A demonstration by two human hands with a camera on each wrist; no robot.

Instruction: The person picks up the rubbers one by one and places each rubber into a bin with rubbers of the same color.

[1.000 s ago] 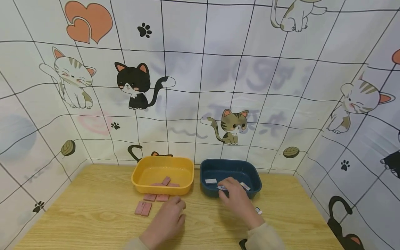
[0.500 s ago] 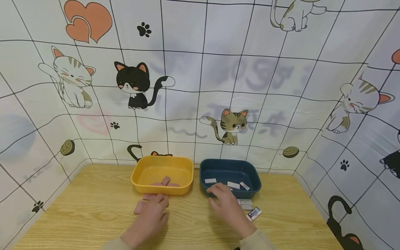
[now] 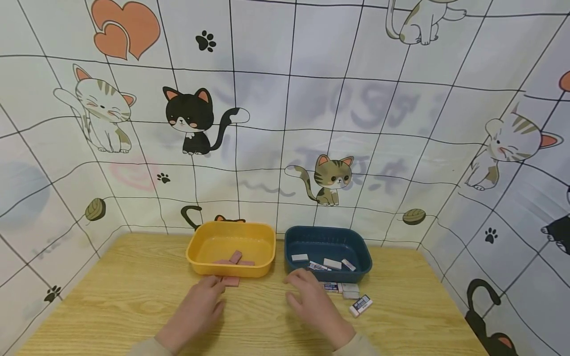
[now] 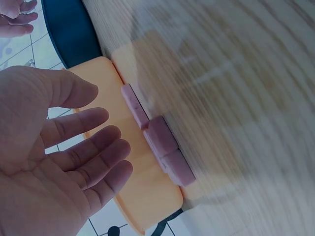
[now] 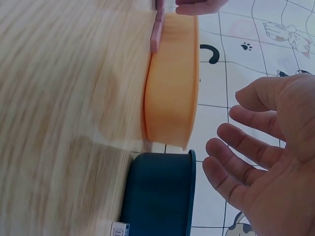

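Observation:
My left hand [image 3: 196,307] hovers over the pink blocks at the front of the yellow bin [image 3: 200,269]; in the left wrist view its fingers are relaxed and hold nothing, beside the pink blocks [image 4: 162,135]. My right hand [image 3: 313,306] is in front of the blue bin [image 3: 296,273], empty, fingers loosely bent in the right wrist view. White blocks [image 3: 332,263] lie inside the blue bin, and pink blocks [image 3: 235,257] inside the yellow one. One pink block [image 3: 230,281] shows right of my left fingers; others are hidden under that hand.
Right of my right hand, a labelled white block [image 3: 360,305] lies on the wooden table [image 3: 414,306], with more white blocks [image 3: 350,290] against the blue bin's front. A cat-patterned sheet [image 3: 258,148] stands behind the bins.
My left hand has moved left over the pink blocks. My right hand has let go of a labelled block in the blue bin and drawn back leftward and toward me.

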